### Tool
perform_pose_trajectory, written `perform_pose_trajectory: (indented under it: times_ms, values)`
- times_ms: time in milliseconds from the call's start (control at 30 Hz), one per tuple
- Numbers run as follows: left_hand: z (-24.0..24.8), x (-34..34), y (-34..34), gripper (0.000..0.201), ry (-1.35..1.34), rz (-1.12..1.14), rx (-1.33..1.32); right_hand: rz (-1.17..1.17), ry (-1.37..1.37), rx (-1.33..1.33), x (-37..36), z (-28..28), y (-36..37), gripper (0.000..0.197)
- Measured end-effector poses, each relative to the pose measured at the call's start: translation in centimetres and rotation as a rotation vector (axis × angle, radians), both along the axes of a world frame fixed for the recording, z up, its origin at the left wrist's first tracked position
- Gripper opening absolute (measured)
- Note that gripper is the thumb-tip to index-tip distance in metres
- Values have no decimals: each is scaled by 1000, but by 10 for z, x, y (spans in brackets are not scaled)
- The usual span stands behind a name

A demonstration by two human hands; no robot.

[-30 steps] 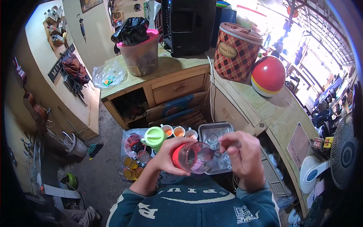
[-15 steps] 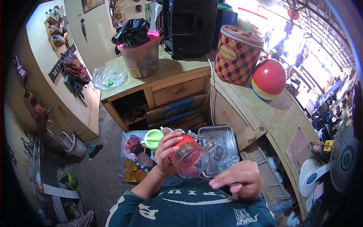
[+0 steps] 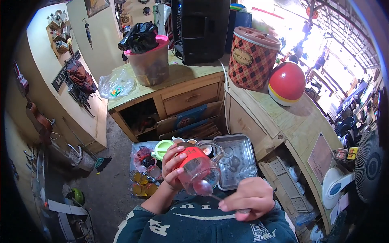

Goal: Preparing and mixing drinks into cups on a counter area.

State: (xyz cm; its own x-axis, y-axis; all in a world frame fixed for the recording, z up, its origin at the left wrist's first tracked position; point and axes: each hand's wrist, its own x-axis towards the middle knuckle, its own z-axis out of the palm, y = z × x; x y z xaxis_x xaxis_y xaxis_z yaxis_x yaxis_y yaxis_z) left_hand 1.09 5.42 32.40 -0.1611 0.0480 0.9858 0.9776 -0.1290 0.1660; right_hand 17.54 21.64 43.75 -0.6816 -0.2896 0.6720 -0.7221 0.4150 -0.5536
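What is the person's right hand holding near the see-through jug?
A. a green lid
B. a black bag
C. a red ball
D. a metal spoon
D: the right hand grips a metal spoon whose bowl sits at the mouth of the clear jug, which the left hand holds tilted.

Clear glass pitcher [image 3: 198, 168] with a red band, tipped on its side, mouth toward five o'clock, handle at one o'clock, gripped at nine o'clock by the left hand [image 3: 173, 166]. Metal spoon [image 3: 208, 190], bowl touching the pitcher's mouth, handle running to four o'clock into the right hand [image 3: 247, 198].
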Motion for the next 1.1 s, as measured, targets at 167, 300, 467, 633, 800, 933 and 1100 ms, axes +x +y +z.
perform_pose_trajectory:
  times_ms: [167, 300, 467, 633, 800, 933, 1100]
  values:
    - [9, 3, -3, 56, 24, 45, -104, -269, 70, 188, -4, 3, -2, 20]
    - [6, 6, -2, 55, 84, 140, -175, -325, 30, 204, -3, 1, -4, 20]
    - [-11, 3, 3, 79, -32, 252, 58, -56, -246, -405, 13, -6, -7, 28]
    - [-5, 16, -4, 94, -174, 272, 38, -85, -423, -230, 5, -10, -25, 32]
    - [-11, 11, -7, 108, -109, 386, -36, 84, -242, -195, 7, -10, -14, 31]
    - [-13, 11, 2, 88, -154, 182, 44, 22, -159, -319, 1, -24, -26, 30]
    - [-17, 14, 1, 79, -159, 195, 55, -223, -271, -121, 0, -1, -20, 27]
